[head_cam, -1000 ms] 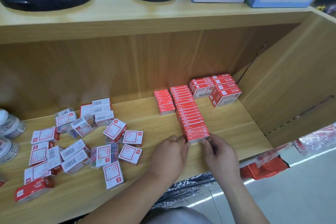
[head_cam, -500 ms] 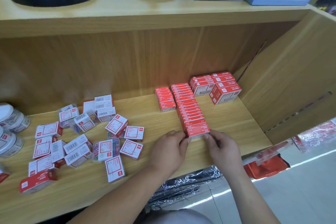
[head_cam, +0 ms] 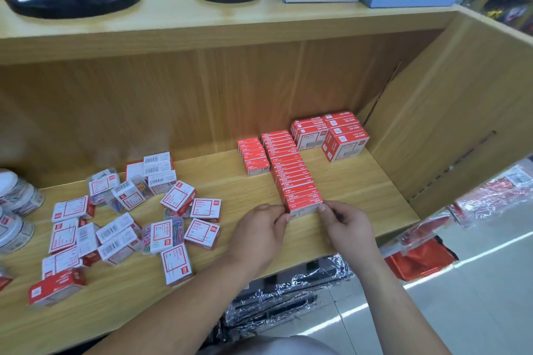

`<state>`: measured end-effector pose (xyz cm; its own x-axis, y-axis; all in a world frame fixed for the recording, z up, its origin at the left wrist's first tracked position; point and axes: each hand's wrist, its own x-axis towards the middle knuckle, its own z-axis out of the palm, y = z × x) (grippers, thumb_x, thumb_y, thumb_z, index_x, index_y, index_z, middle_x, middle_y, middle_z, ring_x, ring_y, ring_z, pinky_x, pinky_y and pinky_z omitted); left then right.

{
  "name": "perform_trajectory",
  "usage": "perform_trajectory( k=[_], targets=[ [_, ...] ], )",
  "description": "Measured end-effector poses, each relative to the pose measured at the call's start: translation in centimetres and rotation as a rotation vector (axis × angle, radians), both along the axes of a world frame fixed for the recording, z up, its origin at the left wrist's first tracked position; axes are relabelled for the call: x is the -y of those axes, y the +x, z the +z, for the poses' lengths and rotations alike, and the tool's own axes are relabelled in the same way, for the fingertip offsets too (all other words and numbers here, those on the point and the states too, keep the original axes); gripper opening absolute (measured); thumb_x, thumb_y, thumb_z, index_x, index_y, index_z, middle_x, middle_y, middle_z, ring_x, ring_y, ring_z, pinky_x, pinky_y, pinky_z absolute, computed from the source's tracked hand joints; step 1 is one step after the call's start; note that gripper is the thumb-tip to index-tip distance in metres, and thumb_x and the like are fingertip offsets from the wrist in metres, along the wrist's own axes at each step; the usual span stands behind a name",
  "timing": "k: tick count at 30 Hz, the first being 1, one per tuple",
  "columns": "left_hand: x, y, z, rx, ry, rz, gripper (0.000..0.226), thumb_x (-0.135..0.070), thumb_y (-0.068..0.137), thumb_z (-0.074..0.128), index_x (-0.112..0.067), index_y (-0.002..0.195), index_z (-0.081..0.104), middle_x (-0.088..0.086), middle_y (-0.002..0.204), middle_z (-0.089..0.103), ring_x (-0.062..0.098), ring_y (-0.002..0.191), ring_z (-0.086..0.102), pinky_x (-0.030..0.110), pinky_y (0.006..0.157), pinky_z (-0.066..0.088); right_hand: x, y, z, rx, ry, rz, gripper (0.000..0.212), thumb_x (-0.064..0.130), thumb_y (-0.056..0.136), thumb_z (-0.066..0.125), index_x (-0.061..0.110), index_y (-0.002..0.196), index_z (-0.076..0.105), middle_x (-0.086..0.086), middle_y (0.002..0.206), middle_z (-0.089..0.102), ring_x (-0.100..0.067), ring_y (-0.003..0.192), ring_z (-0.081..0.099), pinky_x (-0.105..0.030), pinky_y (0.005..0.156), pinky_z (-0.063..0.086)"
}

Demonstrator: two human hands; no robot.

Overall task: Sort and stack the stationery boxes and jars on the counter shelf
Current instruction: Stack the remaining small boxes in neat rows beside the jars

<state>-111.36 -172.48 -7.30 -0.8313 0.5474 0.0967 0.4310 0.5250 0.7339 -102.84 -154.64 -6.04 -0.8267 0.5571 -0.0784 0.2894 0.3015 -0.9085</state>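
The left hand (head_cam: pixel 261 232) and right hand (head_cam: pixel 344 225) each pinched an end of the front red box (head_cam: pixel 305 207), nearest in the long row (head_cam: pixel 288 170) on the shelf (head_cam: pixel 360 196). Loose white-labelled boxes (head_cam: pixel 121 228) lay scattered left, beside the jars (head_cam: pixel 20 196).

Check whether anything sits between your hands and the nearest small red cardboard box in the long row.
Nothing visible does. The left hand and right hand already pinch the two ends of the nearest small red cardboard box, at the front of the long row of red boxes.
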Motion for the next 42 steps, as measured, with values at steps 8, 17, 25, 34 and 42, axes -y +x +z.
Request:
perform_trajectory(
  k=[8, 17, 25, 34, 42],
  targets=[
    [0.2, 1.2, 0.3, 0.023, 0.13, 0.032, 0.016, -0.034, 0.091, 0.072, -0.027, 0.093, 0.057, -0.01, 0.068, 0.055, 0.005, 0.061, 0.05, 0.018, 0.055, 0.036, 1.1, 0.7, -1.1, -0.125, 0.017, -0.117, 0.009, 0.019, 0.084, 0.08, 0.025, 0.089, 0.077, -0.002, 0.082, 0.072, -0.013, 0.07, 0.064, -0.022, 0.066, 0.05],
    [1.2, 2.4, 1.6, -0.271, -0.297, -0.193, 0.04, -0.06, 0.099, 0.043, -0.024, 0.096, 0.06, -0.002, 0.096, 0.056, 0.021, 0.091, 0.058, 0.035, 0.069, 0.043, 3.7, 2.8, 0.1, -0.238, 0.101, 0.0, 0.038, -0.007, 0.079, 0.075, 0.024, 0.1, 0.076, 0.004, 0.088, 0.065, -0.013, 0.072, 0.061, -0.016, 0.068, 0.048],
    [2.1, 2.1, 3.0, -0.252, -0.453, -0.152, 0.043, -0.054, 0.104, 0.035, -0.02, 0.12, 0.056, 0.003, 0.114, 0.057, 0.025, 0.107, 0.059, 0.037, 0.078, 0.047, 4.3, 1.6, 2.5, -0.307, 0.107, 0.266, 0.026, -0.006, 0.083, 0.075, 0.016, 0.097, 0.077, 0.001, 0.106, 0.066, -0.016, 0.091, 0.068, -0.024, 0.076, 0.056],
    [3.8, 1.5, 1.6, 0.15, 0.049, -0.068, 0.041, -0.065, 0.091, 0.05, -0.035, 0.114, 0.064, -0.013, 0.099, 0.069, 0.005, 0.087, 0.063, 0.033, 0.078, 0.054, 5.0, 0.1, 3.5, -0.083, -0.138, 0.299, 0.018, 0.009, 0.092, 0.07, 0.018, 0.107, 0.072, 0.004, 0.095, 0.077, -0.01, 0.084, 0.067, -0.023, 0.078, 0.05],
    [4.1, 0.6, 0.6, 0.3, 0.156, 0.038, 0.022, -0.029, 0.085, 0.068, -0.03, 0.107, 0.068, -0.022, 0.082, 0.064, 0.002, 0.068, 0.057, 0.036, 0.074, 0.056, 2.8, 0.5, 4.0, -0.039, -0.111, 0.262, 0.022, 0.006, 0.097, 0.061, 0.021, 0.108, 0.072, 0.007, 0.102, 0.076, -0.005, 0.086, 0.068, -0.026, 0.077, 0.05]
  ],
)
